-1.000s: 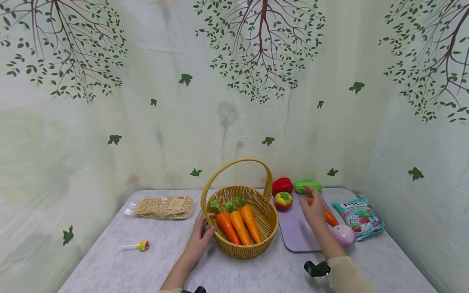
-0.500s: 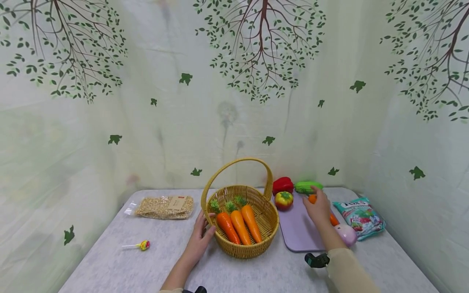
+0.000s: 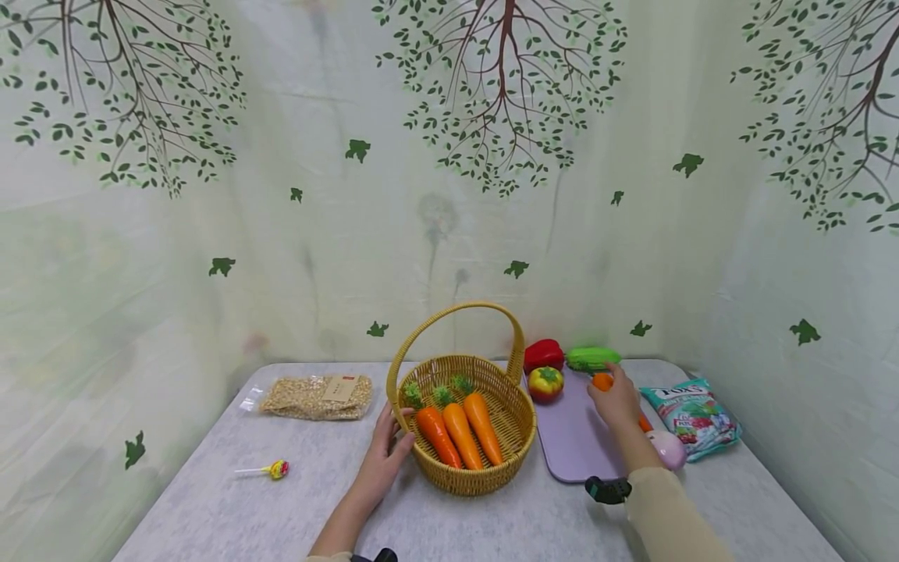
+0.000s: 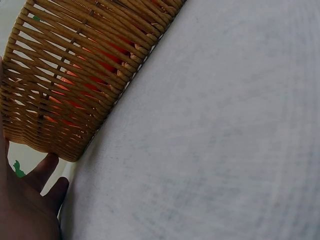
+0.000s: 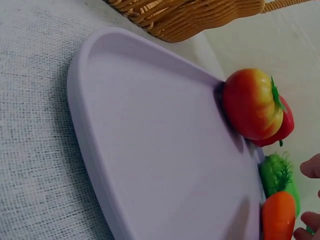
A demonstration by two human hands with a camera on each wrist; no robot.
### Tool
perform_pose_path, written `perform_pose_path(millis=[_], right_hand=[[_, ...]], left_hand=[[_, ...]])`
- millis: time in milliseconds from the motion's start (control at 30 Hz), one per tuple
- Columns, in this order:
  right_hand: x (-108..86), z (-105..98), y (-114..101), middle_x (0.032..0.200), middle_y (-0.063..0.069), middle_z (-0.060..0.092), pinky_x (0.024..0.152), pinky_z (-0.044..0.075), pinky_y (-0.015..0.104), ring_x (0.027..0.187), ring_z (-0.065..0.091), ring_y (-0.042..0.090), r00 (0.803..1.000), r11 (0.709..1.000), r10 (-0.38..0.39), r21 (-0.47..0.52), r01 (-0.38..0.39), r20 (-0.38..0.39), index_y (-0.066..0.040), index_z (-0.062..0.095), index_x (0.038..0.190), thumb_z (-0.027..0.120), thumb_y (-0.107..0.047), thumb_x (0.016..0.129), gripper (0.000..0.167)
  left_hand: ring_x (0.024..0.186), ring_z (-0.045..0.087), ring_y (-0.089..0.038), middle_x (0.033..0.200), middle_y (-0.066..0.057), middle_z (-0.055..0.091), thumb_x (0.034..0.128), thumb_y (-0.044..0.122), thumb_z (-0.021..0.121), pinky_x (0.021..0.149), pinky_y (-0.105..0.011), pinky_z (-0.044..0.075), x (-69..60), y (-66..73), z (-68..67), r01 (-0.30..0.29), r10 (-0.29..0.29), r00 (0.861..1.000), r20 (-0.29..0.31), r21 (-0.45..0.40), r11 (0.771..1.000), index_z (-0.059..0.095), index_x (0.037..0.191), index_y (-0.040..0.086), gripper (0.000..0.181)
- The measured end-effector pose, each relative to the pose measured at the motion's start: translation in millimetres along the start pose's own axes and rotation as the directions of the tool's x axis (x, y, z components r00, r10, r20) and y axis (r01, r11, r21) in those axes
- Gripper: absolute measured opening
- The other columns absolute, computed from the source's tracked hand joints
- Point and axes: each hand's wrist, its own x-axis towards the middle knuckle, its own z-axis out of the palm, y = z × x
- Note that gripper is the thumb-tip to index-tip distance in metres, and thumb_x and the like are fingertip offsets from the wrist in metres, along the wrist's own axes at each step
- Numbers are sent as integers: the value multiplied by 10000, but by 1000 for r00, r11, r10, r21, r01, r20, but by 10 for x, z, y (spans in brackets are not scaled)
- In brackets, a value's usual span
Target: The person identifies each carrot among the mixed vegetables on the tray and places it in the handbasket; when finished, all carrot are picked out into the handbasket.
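A wicker basket (image 3: 469,488) with a tall handle holds several toy carrots (image 3: 458,433) with green tops. My left hand (image 3: 382,453) rests against the basket's left side; in the left wrist view its fingers (image 4: 44,170) touch the wicker low down, not curled round it. On the right, my right hand (image 3: 618,402) is over another carrot (image 3: 602,381) at the right side of a lilac tray (image 3: 572,445), hiding its middle. In the right wrist view the carrot (image 5: 278,215) lies beside loosely spread fingers (image 5: 311,220), with no grip visible.
A red pepper (image 3: 544,355), a red-yellow pepper (image 3: 545,384) and a green vegetable (image 3: 592,358) lie at the tray's back. A purple-white round vegetable (image 3: 669,450) and a candy bag (image 3: 691,417) are rightward. A grain packet (image 3: 316,398) and lollipop (image 3: 276,470) lie left.
My right hand has shifted slightly right and lowered over the carrot on the tray, its fingers drawing closer together. The left hand and the basket stay where they were.
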Motion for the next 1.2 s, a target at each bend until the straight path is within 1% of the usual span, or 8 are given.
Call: perform_pose_path(millis=[133,267,400,567,767,900,1000,1200], right_hand=[[20,-9,13,1488,335,369,1110,323,658,1296,391,526,998,998,39,-53,-37,44,-37,267,1536,558,-246,966,673],[21,-19,17,1497,327,363,1110,320,661,1305,395,518,994,992,82,-97,-75,69,-33,244,1549,537,-252,977,680],[7,-34,-6,1514,317,356,1119,314,657,1316,392,511,991,989,108,-109,-98,85,-40,233,1558,534,-242,976,685],[-3,-45,-31,1532,308,352,1100,324,666,1326,403,517,988,989,96,-125,-81,121,-40,249,1551,542,-240,982,671],[-9,-19,5,1507,309,376,1110,328,660,1310,414,505,981,990,50,-137,-25,186,9,297,1525,548,-184,981,629],[-27,37,49,1492,304,396,1119,339,649,1292,430,489,975,991,56,-128,-29,214,-11,296,1534,535,-130,972,622],[-41,66,61,1486,310,393,1122,343,649,1278,436,491,975,993,68,-106,-46,213,-36,289,1537,537,-106,966,627],[-65,113,55,1443,320,425,1111,370,635,1245,471,480,980,992,68,-117,-47,189,-41,308,1511,543,-111,975,590]], left_hand=[[1480,336,-405,1698,24,11,1036,274,541,1184,-603,289,6,2,0,-12,12,1000,0,-1,1000,441,1465,218,445],[1486,325,-404,1698,27,10,1037,286,537,1185,-608,286,8,-6,-1,-15,15,1000,2,2,1000,442,1462,222,441],[1488,322,-402,1697,37,21,1035,299,542,1185,-607,285,4,-8,-6,-16,16,1000,1,2,1000,447,1457,232,438],[1481,327,-418,1697,29,43,1032,268,548,1184,-614,279,2,-4,-11,-28,28,1000,-6,1,1000,460,1442,226,422],[1481,329,-414,1697,36,38,1030,255,550,1189,-604,279,4,9,-8,-27,27,1000,-5,1,1000,463,1440,219,420],[1479,331,-419,1699,14,27,1031,267,548,1189,-608,276,-1,19,-13,-25,25,1000,-2,3,1000,458,1444,209,427],[1482,327,-414,1700,16,21,1032,276,546,1193,-607,270,0,19,-13,-15,15,1000,2,1,1000,456,1447,212,430],[1486,320,-413,1699,29,12,1036,296,539,1193,-621,261,0,-1,-11,-1,1,1000,6,-1,1000,451,1454,235,432]])
